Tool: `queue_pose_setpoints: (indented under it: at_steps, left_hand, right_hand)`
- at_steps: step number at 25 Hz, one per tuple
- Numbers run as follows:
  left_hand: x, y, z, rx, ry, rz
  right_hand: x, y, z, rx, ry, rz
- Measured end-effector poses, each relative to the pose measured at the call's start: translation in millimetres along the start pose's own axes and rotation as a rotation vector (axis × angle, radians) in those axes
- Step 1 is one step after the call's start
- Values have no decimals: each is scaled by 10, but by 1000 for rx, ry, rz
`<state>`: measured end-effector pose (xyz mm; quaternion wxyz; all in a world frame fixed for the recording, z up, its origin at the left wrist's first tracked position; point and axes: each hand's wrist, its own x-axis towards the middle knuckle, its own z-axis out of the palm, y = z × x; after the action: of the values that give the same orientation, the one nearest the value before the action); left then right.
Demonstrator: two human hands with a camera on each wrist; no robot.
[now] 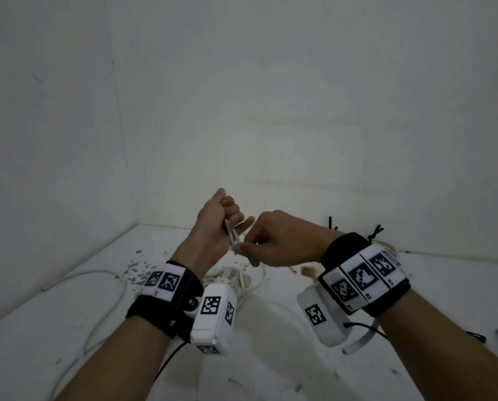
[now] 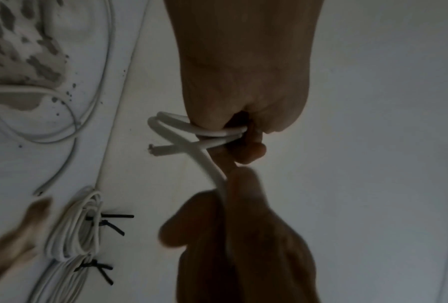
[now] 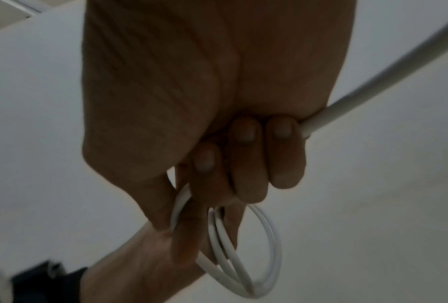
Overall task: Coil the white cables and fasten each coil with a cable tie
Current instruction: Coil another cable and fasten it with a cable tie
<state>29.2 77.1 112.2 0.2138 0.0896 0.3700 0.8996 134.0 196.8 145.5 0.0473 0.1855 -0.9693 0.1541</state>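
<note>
White cable (image 2: 191,131) loops were clamped in the left hand (image 1: 213,227) grip, while the free run, pinched in the right hand (image 1: 274,241) grip just right of them, trailed down to the worktop (image 1: 271,357).

— What besides the job's things is there?

— A white table (image 1: 271,357), set into a corner of plain pale walls (image 1: 271,96).

— Any marks on it?

— Grey flaked patches (image 1: 139,270) towards the left, where the surface looks chipped, and a brownish stain (image 1: 308,270) near the middle; in the blurred left wrist view it may be a smear.
</note>
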Motion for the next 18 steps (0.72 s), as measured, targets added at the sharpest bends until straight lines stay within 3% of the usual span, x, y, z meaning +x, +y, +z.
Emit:
queue_pose_setpoints:
  at_steps: [3, 9, 15, 18]
  left_hand:
    - [-64, -81, 64, 184, -3, -18]
    - [-240, -150, 72, 605, -95, -24]
    - [-266, -200, -34, 702, -251, -173]
    - [-302, -186, -95, 727, -261, -168]
  right_hand:
    - [39, -18, -54, 91, 10, 15]
    - [60, 183, -122, 184, 300, 84]
    - [-19, 309, -316, 302, 18, 152]
    - [-98, 439, -425, 333, -16, 231]
